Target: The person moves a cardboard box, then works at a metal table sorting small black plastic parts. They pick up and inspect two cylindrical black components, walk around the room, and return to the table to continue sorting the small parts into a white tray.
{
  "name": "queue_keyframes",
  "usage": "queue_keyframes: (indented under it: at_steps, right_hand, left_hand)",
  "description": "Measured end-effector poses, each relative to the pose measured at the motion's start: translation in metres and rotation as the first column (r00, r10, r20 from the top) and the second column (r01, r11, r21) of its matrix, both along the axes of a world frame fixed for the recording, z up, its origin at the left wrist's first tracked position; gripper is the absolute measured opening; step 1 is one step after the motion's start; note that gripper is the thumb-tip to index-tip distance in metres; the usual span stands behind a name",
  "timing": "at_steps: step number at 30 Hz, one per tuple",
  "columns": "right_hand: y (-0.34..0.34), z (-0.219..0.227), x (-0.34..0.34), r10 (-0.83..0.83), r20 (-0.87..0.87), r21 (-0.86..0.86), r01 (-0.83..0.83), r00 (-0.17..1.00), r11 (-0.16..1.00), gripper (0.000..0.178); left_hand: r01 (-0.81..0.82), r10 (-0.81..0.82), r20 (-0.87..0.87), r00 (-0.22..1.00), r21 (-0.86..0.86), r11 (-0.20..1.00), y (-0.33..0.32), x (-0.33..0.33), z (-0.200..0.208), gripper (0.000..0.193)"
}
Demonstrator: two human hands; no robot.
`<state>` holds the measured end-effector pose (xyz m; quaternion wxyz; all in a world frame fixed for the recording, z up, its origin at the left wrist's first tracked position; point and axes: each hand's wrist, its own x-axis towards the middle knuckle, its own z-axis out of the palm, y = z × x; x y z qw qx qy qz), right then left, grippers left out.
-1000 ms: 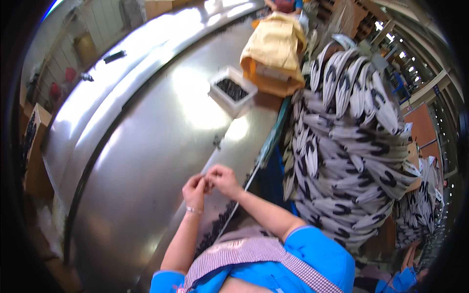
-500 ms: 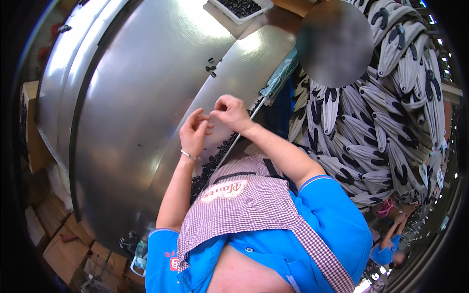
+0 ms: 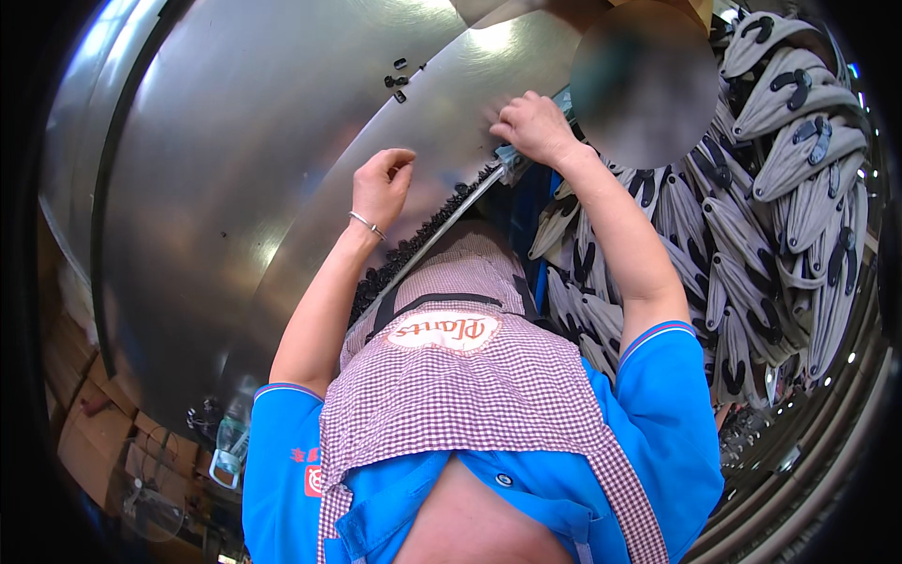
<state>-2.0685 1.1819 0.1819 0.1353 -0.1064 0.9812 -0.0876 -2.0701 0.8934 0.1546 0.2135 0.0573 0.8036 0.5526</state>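
My left hand (image 3: 382, 183) is raised above the metal tabletop (image 3: 235, 160), with its fingers curled and the thumb close to the forefinger. Anything in that pinch is too small to make out. My right hand (image 3: 536, 130) is farther right, near the green plastic-like wrapping (image 3: 510, 162) at the table's edge. Motion smears its fingertips, so their grip does not show. Many small black parts (image 3: 413, 242) lie in a long strip along the near edge, beside a pale rail (image 3: 474, 197). Several loose black parts (image 3: 400, 81) sit farther out.
Bundles of grey fabric with black ends (image 3: 742, 244) hang thickly on the right. Brown cardboard boxes (image 3: 94, 432), a clear bottle (image 3: 232, 430) and a fan (image 3: 150, 503) are at the lower left. A dark seam (image 3: 117, 169) crosses the metal at the left.
My hands were close together over the table and have come apart. The right hand has moved away to the right; the left has shifted slightly, its fingers more curled. The view has shifted too.
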Motion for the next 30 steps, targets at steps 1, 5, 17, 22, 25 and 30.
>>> queue_keyframes:
  at_steps: [1,5,17,22,25,30]
  right_hand:
    - [-0.001,-0.001,0.0,0.03,0.011,0.003,-0.03,0.999,1.0,0.028]
    - [-0.007,-0.005,0.005,0.089,0.056,-0.015,-0.088,0.994,0.996,0.026]
    - [0.026,0.04,0.007,-0.044,0.117,-0.092,0.055,0.992,0.994,0.019]
    - [0.031,0.032,0.004,-0.03,0.253,-0.136,0.066,0.967,0.988,0.04]
    - [0.028,0.035,-0.003,0.008,0.371,-0.104,0.033,0.928,0.994,0.046]
    - [0.039,0.032,-0.009,0.004,0.313,-0.08,0.022,0.95,0.997,0.042]
  left_hand:
    - [0.017,-0.017,0.003,1.0,0.007,1.0,0.002,0.002,-0.004,0.015]
    - [0.061,-0.061,0.003,0.998,-0.006,0.998,0.006,0.009,-0.004,0.017]
    - [0.347,-0.327,0.204,0.923,-0.066,0.936,0.08,0.0,-0.001,0.026]
    - [0.149,-0.312,0.697,0.646,0.286,0.947,0.125,-0.014,0.013,0.037]
    - [0.074,-0.332,0.75,0.572,0.357,0.931,0.128,-0.016,0.014,0.035]
    - [0.179,-0.238,0.523,0.818,0.16,0.971,0.142,-0.014,-0.007,0.042]
